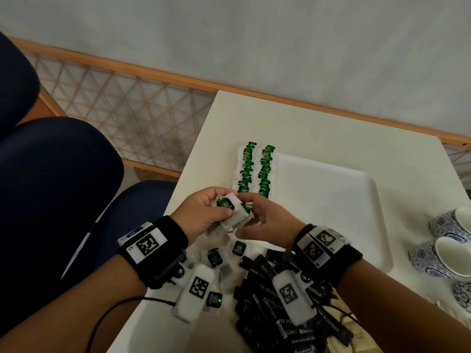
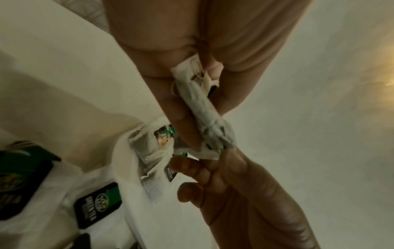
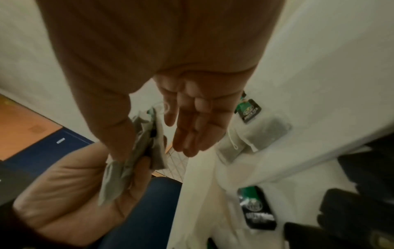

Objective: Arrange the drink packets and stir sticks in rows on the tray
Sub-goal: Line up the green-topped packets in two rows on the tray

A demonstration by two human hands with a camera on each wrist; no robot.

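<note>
A white tray (image 1: pixel 331 200) lies on the white table. Two rows of green-tagged tea bags (image 1: pixel 246 171) (image 1: pixel 266 171) run along its left edge. Just in front of the rows, my left hand (image 1: pixel 219 206) grips a small stack of tea bags (image 1: pixel 233 215); in the left wrist view the stack (image 2: pixel 213 128) is squeezed between thumb and fingers. My right hand (image 1: pixel 242 215) meets the stack from the right. Its thumb touches the stack (image 3: pixel 138 151), and its fingers (image 3: pixel 192 126) lie straight beside it. Loose tea bags (image 1: pixel 239 248) and a heap of black sachets (image 1: pixel 267 301) lie below my wrists.
Blue-patterned cups (image 1: pixel 443 253) stand at the table's right edge, beyond the tray. Dark blue chairs (image 1: pixel 51 187) sit left of the table, in front of a wooden lattice rail (image 1: pixel 127 103). Pale wooden pieces (image 1: pixel 356 335) peek out under the sachets at lower right.
</note>
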